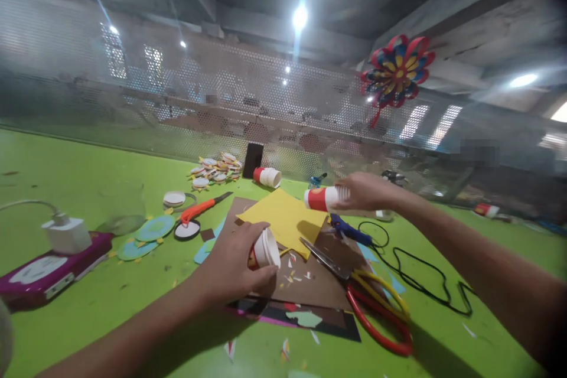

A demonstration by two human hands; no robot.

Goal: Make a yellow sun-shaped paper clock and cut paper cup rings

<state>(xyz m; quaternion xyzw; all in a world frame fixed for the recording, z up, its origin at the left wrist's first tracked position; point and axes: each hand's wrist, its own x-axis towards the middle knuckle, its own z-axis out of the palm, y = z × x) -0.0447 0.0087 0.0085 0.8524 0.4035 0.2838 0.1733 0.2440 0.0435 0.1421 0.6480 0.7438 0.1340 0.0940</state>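
My left hand (237, 260) is wrapped round a white and red paper cup (267, 249), tilted low over the brown board (305, 286). Farther back on the right, my right hand (365, 192) grips a stack of red and white paper cups (319, 198), held sideways above the table. Between the hands lies a yellow paper sheet (283, 218). Large scissors (376, 301) with red and yellow handles rest on the board, their blades touching near the sheet. A blue glue gun (349, 229) lies just below my right hand.
More cups (267, 177) lie beside a dark phone (253, 159) at the back. Orange-handled scissors (204, 208), blue paper discs (155, 229) and a purple power strip (55, 271) are on the left. A black cord (420, 274) loops across the right side. Paper scraps litter the front.
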